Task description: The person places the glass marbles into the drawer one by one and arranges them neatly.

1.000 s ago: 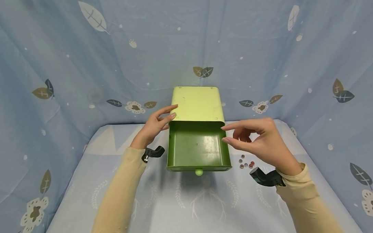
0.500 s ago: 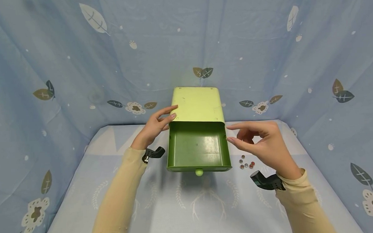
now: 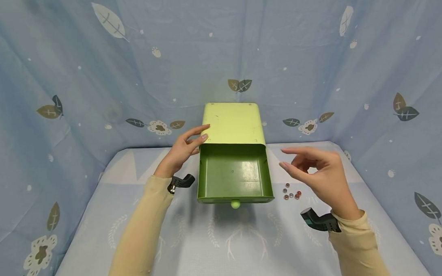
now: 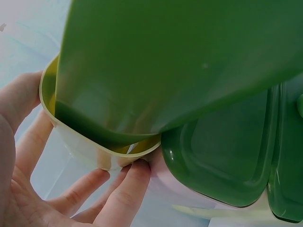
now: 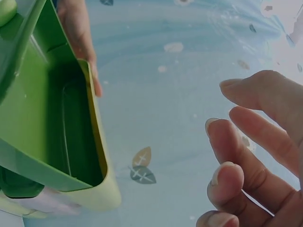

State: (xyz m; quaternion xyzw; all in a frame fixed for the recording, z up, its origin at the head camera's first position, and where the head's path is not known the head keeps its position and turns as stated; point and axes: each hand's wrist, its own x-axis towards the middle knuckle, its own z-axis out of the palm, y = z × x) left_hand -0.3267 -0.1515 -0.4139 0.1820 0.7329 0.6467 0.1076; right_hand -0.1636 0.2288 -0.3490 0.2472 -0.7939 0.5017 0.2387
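A small drawer cabinet with a pale yellow-green top [image 3: 233, 123] stands mid-table, its top drawer [image 3: 233, 178] pulled out toward me. The drawer is dark green, with bare floor showing and a round light-green knob [image 3: 236, 204] on its front. My left hand [image 3: 181, 152] rests on the cabinet's upper left corner, thumb and index finger on top, other fingers along the side. To the right of the drawer, my right hand [image 3: 319, 171] hovers apart from it, thumb and index finger spaced with nothing between them. Several small brown, red and grey beads [image 3: 291, 195] lie on the table below that hand.
Below the pulled-out drawer, the left wrist view shows other green drawer fronts [image 4: 218, 161], closed. A pale patterned cloth covers the table [image 3: 225, 251]. Blue leaf-print curtains [image 3: 181, 46] hang behind and at both sides.
My right hand has drawn back to the right, from over the drawer's right edge to beside it. The left hand, cabinet and beads have stayed put.
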